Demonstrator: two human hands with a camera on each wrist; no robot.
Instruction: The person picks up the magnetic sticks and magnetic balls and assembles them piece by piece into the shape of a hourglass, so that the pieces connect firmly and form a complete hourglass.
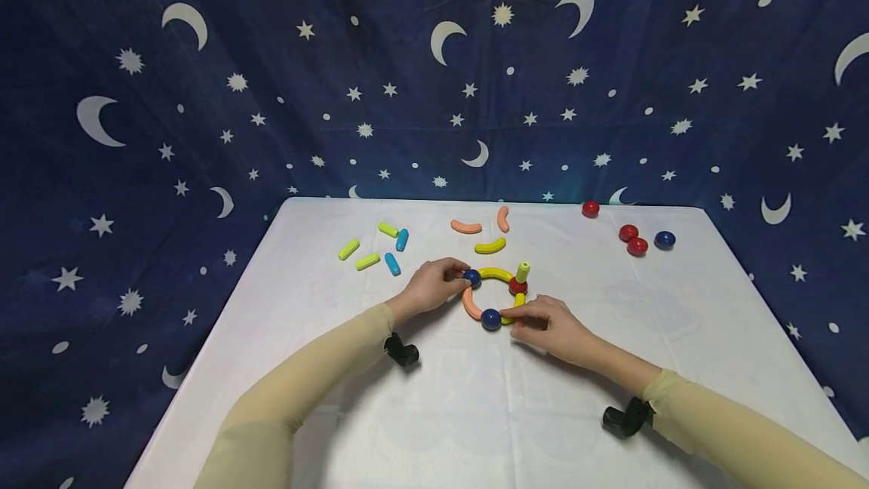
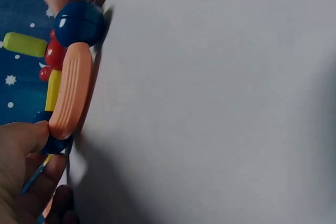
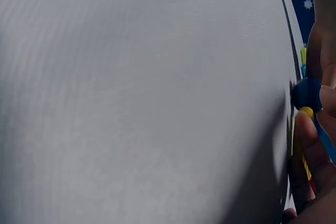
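A ring of toy rods and balls lies on the table. It joins an orange curved rod (image 2: 73, 90), two yellow curved rods (image 1: 495, 273), two blue balls (image 1: 491, 319) and a red ball (image 1: 518, 287). From the red ball a light green rod (image 1: 522, 272) sticks up. My left hand (image 1: 434, 285) pinches the ring's far-left blue ball (image 1: 472, 278), its thumb by the orange rod's end. My right hand (image 1: 553, 329) pinches the near-right yellow rod (image 3: 307, 111) beside the near blue ball; its fingers partly hide that rod.
Beyond the left hand lie loose light green rods (image 1: 368, 262) and blue rods (image 1: 392, 264). Behind the ring are orange curved rods (image 1: 465, 227) and a yellow one (image 1: 490, 246). Several red balls (image 1: 628, 232) and a blue ball (image 1: 664, 240) sit far right on the white-covered table (image 1: 434, 429).
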